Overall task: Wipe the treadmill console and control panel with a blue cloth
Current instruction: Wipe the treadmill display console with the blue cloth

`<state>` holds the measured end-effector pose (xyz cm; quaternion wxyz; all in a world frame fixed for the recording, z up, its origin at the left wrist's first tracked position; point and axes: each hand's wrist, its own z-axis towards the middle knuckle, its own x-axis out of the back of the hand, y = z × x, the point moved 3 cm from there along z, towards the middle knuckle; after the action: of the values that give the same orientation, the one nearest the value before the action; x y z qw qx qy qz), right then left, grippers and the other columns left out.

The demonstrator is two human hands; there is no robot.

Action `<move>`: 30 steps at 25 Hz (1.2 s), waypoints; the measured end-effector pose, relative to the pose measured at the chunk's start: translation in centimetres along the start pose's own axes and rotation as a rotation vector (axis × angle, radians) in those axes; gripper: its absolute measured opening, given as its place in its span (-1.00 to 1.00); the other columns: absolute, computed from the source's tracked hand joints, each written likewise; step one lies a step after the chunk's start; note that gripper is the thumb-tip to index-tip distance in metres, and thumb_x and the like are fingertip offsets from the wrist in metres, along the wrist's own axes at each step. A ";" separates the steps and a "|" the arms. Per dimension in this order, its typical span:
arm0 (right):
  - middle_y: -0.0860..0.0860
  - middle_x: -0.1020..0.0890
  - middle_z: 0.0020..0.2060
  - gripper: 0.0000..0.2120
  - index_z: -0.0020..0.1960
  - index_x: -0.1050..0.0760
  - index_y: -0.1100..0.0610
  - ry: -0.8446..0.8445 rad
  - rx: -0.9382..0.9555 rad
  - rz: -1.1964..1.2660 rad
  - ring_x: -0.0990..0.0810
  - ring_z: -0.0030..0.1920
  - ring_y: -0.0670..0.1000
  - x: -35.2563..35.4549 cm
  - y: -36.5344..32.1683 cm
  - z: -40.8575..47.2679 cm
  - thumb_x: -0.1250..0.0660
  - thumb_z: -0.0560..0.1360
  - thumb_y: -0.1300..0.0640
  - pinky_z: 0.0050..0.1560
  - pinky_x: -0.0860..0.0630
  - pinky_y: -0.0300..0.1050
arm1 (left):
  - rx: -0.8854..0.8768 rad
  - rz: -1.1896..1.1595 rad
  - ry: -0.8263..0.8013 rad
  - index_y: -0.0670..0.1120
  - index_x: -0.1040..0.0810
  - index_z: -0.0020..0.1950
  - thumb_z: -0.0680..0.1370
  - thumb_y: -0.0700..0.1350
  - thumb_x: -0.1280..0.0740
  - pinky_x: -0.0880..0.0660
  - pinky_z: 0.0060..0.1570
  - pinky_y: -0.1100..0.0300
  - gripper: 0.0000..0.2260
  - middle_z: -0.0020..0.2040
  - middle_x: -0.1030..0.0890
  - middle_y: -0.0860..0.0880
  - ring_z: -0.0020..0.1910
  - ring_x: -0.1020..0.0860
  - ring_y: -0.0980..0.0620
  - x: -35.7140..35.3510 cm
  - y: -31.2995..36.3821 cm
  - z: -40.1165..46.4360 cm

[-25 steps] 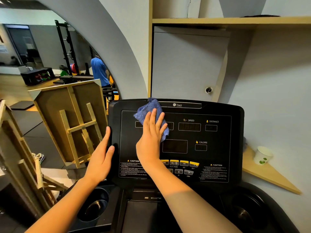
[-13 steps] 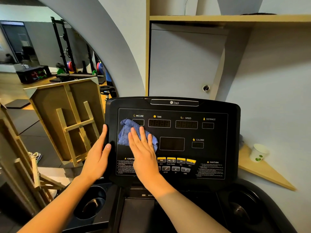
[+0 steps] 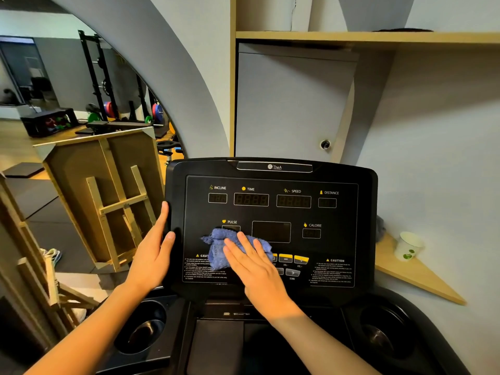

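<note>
The black treadmill console (image 3: 273,169) fills the middle of the view, its control panel (image 3: 332,244) showing dark displays and yellow buttons. A crumpled blue cloth (image 3: 219,247) lies flat against the lower left part of the panel, just under the PULSE label. My right hand (image 3: 257,272) presses it there with fingers spread, covering some of the buttons. My left hand (image 3: 154,253) grips the console's left edge, thumb on the front face.
Cup holders sit at the lower left (image 3: 140,331) and lower right (image 3: 384,334). A paper cup (image 3: 407,246) stands on a wooden corner shelf (image 3: 414,277) to the right. Wooden easels (image 3: 108,201) lean at the left. A grey cabinet (image 3: 292,104) is behind the console.
My right hand has dragged the cloth down the panel, from its top left to the lower left by the caution text. My left hand has kept its hold on the console edge.
</note>
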<state>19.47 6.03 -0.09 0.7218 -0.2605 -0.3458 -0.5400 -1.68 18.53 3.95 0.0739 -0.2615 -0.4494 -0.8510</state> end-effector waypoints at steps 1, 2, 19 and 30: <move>0.02 -0.23 0.53 -0.14 0.53 -0.22 0.16 -0.008 -0.004 -0.012 -0.04 0.56 0.11 0.2 0.5 -0.6 -0.30 0.28 0.55 0.54 -0.01 0.08 | 0.003 -0.004 -0.003 0.30 0.12 0.57 0.58 0.28 -0.01 -0.39 0.31 0.02 -0.42 0.51 -0.31 0.08 0.40 -0.40 0.02 0.0 0.0 0.0; 0.02 -0.23 0.53 -0.16 0.53 -0.21 0.15 -0.011 -0.006 -0.022 -0.04 0.56 0.11 0.4 1.0 -1.3 -0.29 0.30 0.54 0.54 0.00 0.08 | 0.005 -0.004 -0.006 0.31 0.12 0.57 0.58 0.26 -0.02 -0.40 0.32 0.00 -0.42 0.52 -0.33 0.05 0.40 -0.41 0.00 -0.1 0.0 0.0; 0.04 -0.31 0.49 -0.10 0.52 -0.19 0.09 0.001 0.085 -0.153 -0.12 0.53 0.20 5.2 8.4 -5.5 -0.41 0.29 0.55 0.51 -0.08 0.18 | 0.020 0.024 -0.010 0.29 0.14 0.57 0.58 0.24 -0.02 -0.42 0.27 0.00 -0.40 0.48 -0.39 0.01 0.32 -0.47 -0.02 -0.1 0.3 -0.2; 0.09 -0.32 0.48 -0.20 0.47 -0.34 0.20 0.118 -0.044 -0.217 -0.03 0.54 0.26 9.4 12.4 5.2 -0.27 0.27 0.63 0.52 0.08 0.21 | 0.019 0.013 -0.020 0.31 0.14 0.56 0.57 0.29 -0.01 -0.40 0.31 -0.05 -0.40 0.46 -0.33 0.14 0.35 -0.40 0.09 -0.1 0.3 -0.1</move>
<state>31.94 7.74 10.46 0.6723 -0.2051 -0.3168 -0.6369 -1.58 18.24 4.08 0.0772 -0.2722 -0.4564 -0.8436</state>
